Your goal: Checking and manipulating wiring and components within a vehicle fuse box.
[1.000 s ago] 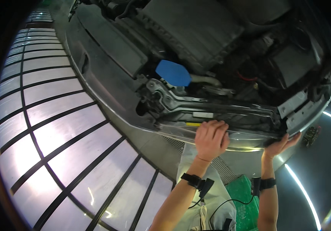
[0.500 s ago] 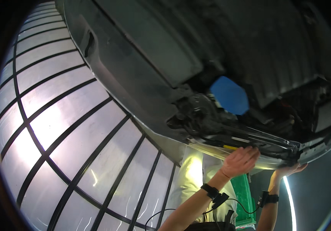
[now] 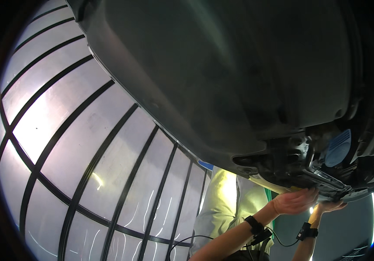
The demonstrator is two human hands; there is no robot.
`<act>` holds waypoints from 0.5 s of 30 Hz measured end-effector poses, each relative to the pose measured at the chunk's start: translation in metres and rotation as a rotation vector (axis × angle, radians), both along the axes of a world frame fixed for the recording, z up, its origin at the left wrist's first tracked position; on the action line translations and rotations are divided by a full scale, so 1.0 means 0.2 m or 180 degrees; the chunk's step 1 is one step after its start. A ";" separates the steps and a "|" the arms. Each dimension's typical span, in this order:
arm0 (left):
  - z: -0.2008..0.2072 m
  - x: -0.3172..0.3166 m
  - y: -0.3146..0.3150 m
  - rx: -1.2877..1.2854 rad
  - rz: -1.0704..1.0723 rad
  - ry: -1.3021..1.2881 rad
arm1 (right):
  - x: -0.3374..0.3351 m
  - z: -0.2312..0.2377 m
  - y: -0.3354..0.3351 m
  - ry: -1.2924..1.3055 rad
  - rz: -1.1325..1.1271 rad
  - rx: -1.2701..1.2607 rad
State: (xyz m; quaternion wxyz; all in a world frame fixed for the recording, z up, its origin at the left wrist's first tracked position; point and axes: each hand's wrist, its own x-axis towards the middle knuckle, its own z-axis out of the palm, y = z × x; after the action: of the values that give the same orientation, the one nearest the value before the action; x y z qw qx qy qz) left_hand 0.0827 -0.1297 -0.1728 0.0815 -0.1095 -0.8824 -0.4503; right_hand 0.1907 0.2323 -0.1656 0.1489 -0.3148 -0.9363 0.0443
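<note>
My left hand [image 3: 294, 202] is raised to the lower edge of a dark car assembly [image 3: 300, 152]. Its fingers are stretched and close together, with the tips against that edge. Further right, my right hand [image 3: 331, 206] lies nearly flat, palm up, under the same edge, its fingers extended. Neither hand is seen wrapped round anything. Above the hands, the assembly shows black brackets, rails and a ribbed blue disc-like part [image 3: 338, 148]. A large smooth dark grey car panel [image 3: 204, 87] fills the upper middle.
Glossy pale panels with black strips [image 3: 61, 148] spread across the left side. Pale trouser legs [image 3: 221, 195] show below the car panel. Black wrist straps with small devices [image 3: 256, 226] and a cable sit on my forearms. A bright light strip [image 3: 373, 217] stands at the right.
The view has swung, so the car parts and the blue part appear further right and lower. Both hands stay at the assembly's edge; my left hand's fingers now look straighter.
</note>
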 end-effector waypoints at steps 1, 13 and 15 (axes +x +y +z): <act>0.00 0.00 -0.01 0.0076 -0.0010 0.0052 | 0.01 -0.01 -0.01 0.0140 -0.0069 -0.0102; 0.00 -0.05 -0.01 0.0332 -0.0041 0.0085 | -0.13 -0.01 -0.07 0.0626 -0.0571 -0.0482; 0.00 -0.05 0.00 0.0346 0.0022 0.0037 | -0.20 0.00 -0.14 0.0666 -0.0731 -0.0578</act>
State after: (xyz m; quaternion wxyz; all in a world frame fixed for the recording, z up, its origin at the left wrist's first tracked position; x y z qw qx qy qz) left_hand 0.0726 -0.1296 -0.1726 0.0940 -0.1044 -0.8565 -0.4967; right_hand 0.1516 0.2050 -0.1660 0.2205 -0.4255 -0.8658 0.1439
